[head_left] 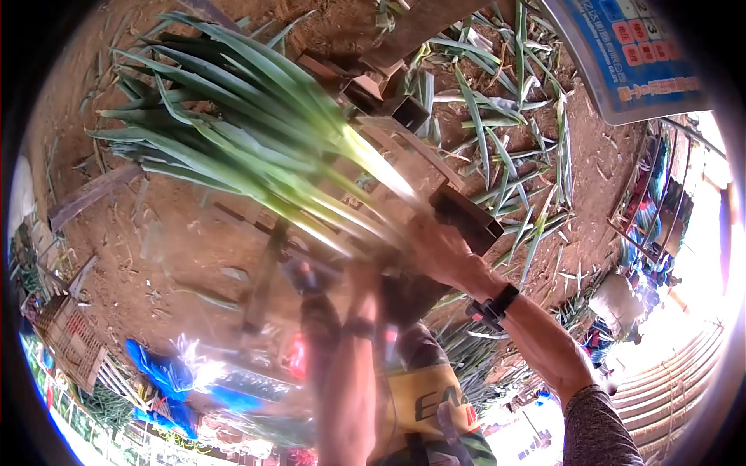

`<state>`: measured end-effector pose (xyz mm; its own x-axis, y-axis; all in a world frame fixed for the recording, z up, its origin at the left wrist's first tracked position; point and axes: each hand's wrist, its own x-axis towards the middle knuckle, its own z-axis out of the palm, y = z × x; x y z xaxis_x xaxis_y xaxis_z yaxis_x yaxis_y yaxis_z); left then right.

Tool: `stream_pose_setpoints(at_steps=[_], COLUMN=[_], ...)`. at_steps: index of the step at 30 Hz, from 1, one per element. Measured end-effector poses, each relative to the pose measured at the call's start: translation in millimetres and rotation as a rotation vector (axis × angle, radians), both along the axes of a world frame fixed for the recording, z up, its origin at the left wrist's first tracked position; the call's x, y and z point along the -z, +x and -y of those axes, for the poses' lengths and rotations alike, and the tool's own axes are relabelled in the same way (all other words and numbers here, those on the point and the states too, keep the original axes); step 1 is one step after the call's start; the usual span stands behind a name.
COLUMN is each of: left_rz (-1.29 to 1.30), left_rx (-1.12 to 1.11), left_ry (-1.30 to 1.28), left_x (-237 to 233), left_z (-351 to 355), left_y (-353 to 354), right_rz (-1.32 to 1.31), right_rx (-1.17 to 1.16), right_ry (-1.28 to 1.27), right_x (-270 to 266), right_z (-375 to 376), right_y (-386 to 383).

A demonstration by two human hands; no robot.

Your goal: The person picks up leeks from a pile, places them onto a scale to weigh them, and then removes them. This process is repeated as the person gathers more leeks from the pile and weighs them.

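A large bunch of long green onions (256, 128) slants across the upper left, leaves toward the far left and white ends toward me. My right hand (439, 247), with a black band and device on its wrist, is closed around the white ends on the right side. My left hand (367, 268) is smeared by motion, but the lower white stalks run into it and it appears closed on them. The hands and blur hide the root ends. Beneath and behind the bunch stands a brown metal frame (365, 85), with a dark box-shaped end (466, 217) beside my right hand.
Loose onion leaves (505, 147) litter the dirt floor beyond the frame. A scale panel (633, 54) juts in at upper right. Blue plastic (159, 373) and a woven crate (66, 342) lie lower left. A yellow printed cloth (423, 404) covers my lap.
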<state>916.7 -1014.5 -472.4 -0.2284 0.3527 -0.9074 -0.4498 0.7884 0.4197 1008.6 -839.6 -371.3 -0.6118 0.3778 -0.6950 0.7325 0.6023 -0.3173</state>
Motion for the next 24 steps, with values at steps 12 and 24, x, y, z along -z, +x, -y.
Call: stream_pose_setpoints(at_steps=[12, 24], left_rz=[0.073, 0.130], left_rx=[-0.448, -0.413], left_ry=[0.034, 0.148], left_x=[-26, -35], left_z=[-14, -15], left_y=[-34, -41], right_rz=[-0.087, -0.212], right_rx=[-0.069, -0.016], right_ry=[0.076, 0.269], right_x=[38, 70], right_z=[42, 36], right_y=[-11, -5])
